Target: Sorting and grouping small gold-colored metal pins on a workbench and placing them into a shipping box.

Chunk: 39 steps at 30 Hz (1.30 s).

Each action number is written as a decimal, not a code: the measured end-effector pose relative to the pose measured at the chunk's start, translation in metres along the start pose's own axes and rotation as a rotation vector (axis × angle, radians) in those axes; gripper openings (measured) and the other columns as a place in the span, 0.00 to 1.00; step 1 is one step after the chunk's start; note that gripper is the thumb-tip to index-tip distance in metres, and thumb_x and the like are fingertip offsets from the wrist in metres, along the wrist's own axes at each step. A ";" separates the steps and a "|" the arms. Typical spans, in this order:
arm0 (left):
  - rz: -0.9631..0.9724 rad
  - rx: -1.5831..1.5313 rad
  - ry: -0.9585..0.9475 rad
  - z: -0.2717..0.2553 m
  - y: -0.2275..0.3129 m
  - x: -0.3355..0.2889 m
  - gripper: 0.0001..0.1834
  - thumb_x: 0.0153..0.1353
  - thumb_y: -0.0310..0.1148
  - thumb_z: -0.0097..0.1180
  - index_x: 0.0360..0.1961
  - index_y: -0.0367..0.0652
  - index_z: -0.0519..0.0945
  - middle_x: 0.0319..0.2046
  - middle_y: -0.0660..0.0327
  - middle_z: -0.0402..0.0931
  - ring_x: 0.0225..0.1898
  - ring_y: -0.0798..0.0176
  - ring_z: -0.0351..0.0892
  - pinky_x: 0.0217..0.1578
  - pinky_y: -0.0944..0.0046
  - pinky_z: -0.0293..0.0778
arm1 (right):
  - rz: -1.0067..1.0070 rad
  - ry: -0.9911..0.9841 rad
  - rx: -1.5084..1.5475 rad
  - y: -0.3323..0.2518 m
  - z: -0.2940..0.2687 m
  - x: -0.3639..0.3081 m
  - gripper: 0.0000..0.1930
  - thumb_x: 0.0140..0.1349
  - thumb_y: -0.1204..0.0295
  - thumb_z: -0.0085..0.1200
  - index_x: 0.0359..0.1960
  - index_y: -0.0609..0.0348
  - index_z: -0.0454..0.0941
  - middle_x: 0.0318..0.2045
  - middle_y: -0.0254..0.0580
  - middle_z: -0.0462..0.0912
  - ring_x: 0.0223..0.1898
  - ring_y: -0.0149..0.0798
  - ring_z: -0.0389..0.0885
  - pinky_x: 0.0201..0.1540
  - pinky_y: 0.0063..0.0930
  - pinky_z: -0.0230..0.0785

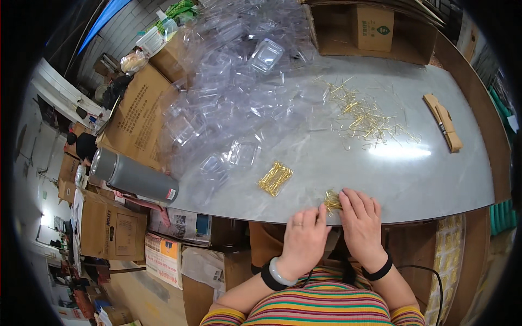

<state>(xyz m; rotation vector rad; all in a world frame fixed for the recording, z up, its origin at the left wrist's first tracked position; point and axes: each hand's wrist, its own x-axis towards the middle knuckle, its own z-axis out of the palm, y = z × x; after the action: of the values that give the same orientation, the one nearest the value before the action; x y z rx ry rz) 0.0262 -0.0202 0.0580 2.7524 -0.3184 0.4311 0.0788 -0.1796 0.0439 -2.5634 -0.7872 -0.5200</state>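
Close to the table's near edge, a small bunch of gold wire hooks (pixel 331 200) is gathered between my two hands. My left hand (pixel 305 239) has its fingers closed, with the tips against the bunch's left side. Pressed to the other side, the fingers of my right hand (pixel 361 225) are bent over and partly hide the hooks. Left of the bunch lies a small clear plastic box (pixel 275 179) filled with the same kind of gold hooks. Farther off, loose gold hooks (pixel 367 117) are scattered in a pile.
A large heap of clear plastic boxes (pixel 234 81) covers the table's left and back. A grey bottle (pixel 136 176) lies at the left edge. Cardboard boxes (pixel 375 41) stand at the back, and a brown strip-shaped object (pixel 443 123) lies on the right.
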 end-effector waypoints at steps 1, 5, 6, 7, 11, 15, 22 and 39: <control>0.005 0.000 0.001 0.001 0.001 0.001 0.26 0.57 0.30 0.65 0.57 0.35 0.77 0.47 0.51 0.72 0.47 0.49 0.70 0.49 0.53 0.69 | -0.002 -0.002 0.000 0.000 0.001 -0.001 0.23 0.58 0.76 0.55 0.57 0.63 0.75 0.58 0.43 0.76 0.60 0.46 0.72 0.63 0.44 0.59; -0.012 -0.154 0.003 -0.006 -0.010 0.003 0.24 0.58 0.28 0.63 0.57 0.36 0.77 0.45 0.50 0.73 0.46 0.47 0.73 0.48 0.52 0.70 | -0.007 0.000 0.042 0.002 -0.001 -0.001 0.23 0.56 0.79 0.56 0.56 0.64 0.76 0.57 0.44 0.77 0.60 0.47 0.73 0.63 0.45 0.62; -0.029 -0.229 0.009 -0.012 -0.018 0.000 0.23 0.59 0.27 0.62 0.57 0.36 0.77 0.44 0.50 0.74 0.45 0.47 0.73 0.48 0.52 0.70 | -0.008 0.002 0.044 0.003 -0.002 0.001 0.23 0.56 0.79 0.56 0.56 0.64 0.76 0.57 0.44 0.77 0.59 0.47 0.73 0.62 0.45 0.62; -0.100 -0.275 0.099 -0.017 -0.028 -0.006 0.18 0.61 0.24 0.60 0.53 0.38 0.80 0.42 0.50 0.76 0.42 0.47 0.77 0.43 0.53 0.73 | -0.009 0.003 0.046 0.003 -0.005 0.002 0.23 0.55 0.80 0.56 0.56 0.64 0.76 0.57 0.45 0.77 0.59 0.48 0.73 0.62 0.45 0.63; -0.540 -0.249 0.273 -0.039 -0.083 -0.015 0.09 0.67 0.31 0.59 0.37 0.34 0.84 0.25 0.54 0.80 0.20 0.61 0.78 0.28 0.63 0.73 | 0.000 -0.007 0.059 0.004 -0.003 0.003 0.23 0.55 0.81 0.56 0.56 0.64 0.76 0.56 0.45 0.77 0.57 0.49 0.73 0.60 0.44 0.65; -0.669 -0.279 0.212 -0.042 -0.103 -0.001 0.16 0.68 0.39 0.57 0.33 0.34 0.83 0.22 0.48 0.79 0.24 0.45 0.80 0.28 0.51 0.72 | 0.074 0.048 0.071 -0.002 -0.001 0.002 0.21 0.57 0.80 0.56 0.55 0.63 0.76 0.55 0.44 0.76 0.57 0.50 0.72 0.59 0.44 0.64; -0.842 -0.671 0.197 -0.030 -0.103 0.015 0.14 0.70 0.35 0.56 0.34 0.33 0.81 0.20 0.58 0.79 0.24 0.64 0.81 0.27 0.64 0.76 | 0.035 0.024 -0.025 0.002 -0.002 0.006 0.20 0.57 0.79 0.57 0.53 0.58 0.77 0.51 0.40 0.76 0.54 0.46 0.72 0.57 0.41 0.62; -0.857 -1.733 -0.312 0.012 -0.060 -0.063 0.09 0.77 0.31 0.45 0.40 0.38 0.72 0.39 0.61 0.74 0.40 0.67 0.80 0.47 0.53 0.86 | -0.154 -0.089 0.023 -0.002 -0.004 0.013 0.23 0.53 0.76 0.54 0.53 0.52 0.79 0.48 0.34 0.76 0.48 0.42 0.72 0.51 0.36 0.64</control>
<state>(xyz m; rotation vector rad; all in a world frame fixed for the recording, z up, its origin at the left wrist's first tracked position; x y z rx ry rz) -0.0128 0.0412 0.0089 1.0066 0.3281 -0.3942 0.0865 -0.1742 0.0538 -2.5324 -1.0221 -0.4428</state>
